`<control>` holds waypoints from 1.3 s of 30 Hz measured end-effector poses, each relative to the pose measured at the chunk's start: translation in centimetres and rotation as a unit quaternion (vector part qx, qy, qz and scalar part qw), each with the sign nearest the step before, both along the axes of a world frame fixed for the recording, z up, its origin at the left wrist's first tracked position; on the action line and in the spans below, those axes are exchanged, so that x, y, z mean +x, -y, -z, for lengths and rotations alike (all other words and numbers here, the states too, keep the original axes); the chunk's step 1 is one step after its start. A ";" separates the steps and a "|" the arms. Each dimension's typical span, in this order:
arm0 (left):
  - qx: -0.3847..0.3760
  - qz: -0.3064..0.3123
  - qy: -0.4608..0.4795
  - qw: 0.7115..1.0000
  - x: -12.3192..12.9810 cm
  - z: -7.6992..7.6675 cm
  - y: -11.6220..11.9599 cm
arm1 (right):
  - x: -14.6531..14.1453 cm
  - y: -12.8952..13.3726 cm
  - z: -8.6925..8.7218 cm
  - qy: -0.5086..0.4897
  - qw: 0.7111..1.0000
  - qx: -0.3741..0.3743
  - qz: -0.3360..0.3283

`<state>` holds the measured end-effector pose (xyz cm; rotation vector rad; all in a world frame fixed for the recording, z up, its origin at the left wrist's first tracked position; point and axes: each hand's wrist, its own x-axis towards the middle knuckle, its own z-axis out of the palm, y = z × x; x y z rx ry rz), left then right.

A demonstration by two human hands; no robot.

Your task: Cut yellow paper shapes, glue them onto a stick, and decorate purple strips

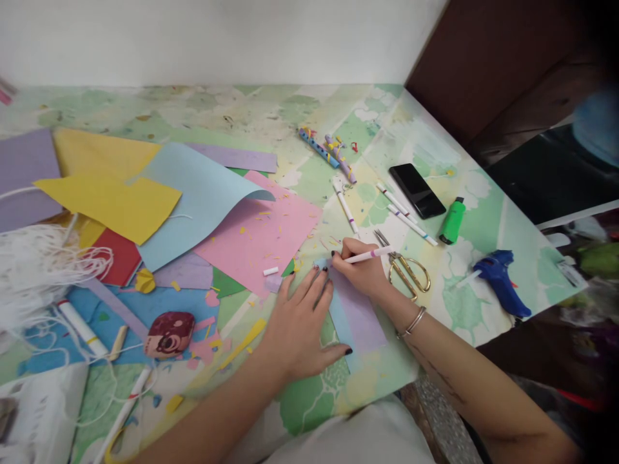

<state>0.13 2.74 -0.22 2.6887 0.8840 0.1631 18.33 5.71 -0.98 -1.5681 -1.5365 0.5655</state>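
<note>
My right hand (360, 265) grips a white marker (370, 254) with a purple band, its lower end over the top of a purple paper strip (360, 316). A light blue strip (340, 322) lies beside and partly under the purple one. My left hand (302, 322) lies flat with fingers spread, its fingertips at the upper end of the strips, holding nothing. Gold-handled scissors (409, 270) rest just right of my right hand. A small white cap (271, 271) sits on pink paper (261, 238) beyond my left hand. The marker's tip is hidden by my fingers.
A phone (417, 190), green bottle (453, 221), blue glue gun (503, 280) and several markers (345, 206) lie to the right. Two decorated paper rolls (319, 148) are farther back. Left are yellow (113, 200) and blue sheets (193, 193), white string (43, 277) and a maroon case (169, 334).
</note>
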 end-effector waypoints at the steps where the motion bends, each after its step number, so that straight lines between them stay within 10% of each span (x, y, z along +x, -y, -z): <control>1: 0.001 0.000 0.002 1.000 0.0 0.0 0.0 | 0.0 0.0 0.0 0.000 1.000 0.001 0.000; 39: -0.003 -0.002 0.006 1.000 0.1 0.1 -0.1 | 0.0 -0.1 -0.2 -0.003 1.000 0.002 0.012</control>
